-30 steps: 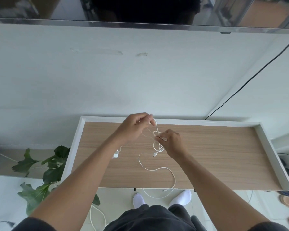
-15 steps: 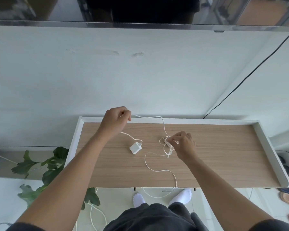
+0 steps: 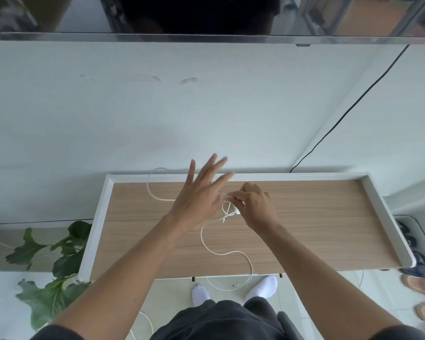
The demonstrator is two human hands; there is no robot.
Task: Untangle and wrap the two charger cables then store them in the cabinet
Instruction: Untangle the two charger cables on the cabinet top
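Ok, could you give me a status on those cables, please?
Left hand open, fingers spread. Right hand pinching cable tangle. Loose end hangs over cabinet edge.

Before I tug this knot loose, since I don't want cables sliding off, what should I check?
1. Right hand pinches the tangle: ok.
2. Left hand gripping a cable: not ok, open, fingers spread.
3. Tangle undone: not ok, loops bunched together.
4. Cable end on the cabinet top: not ok, hangs over front edge.
5. Back cable free of tangle: cannot tell, left hand hides it.
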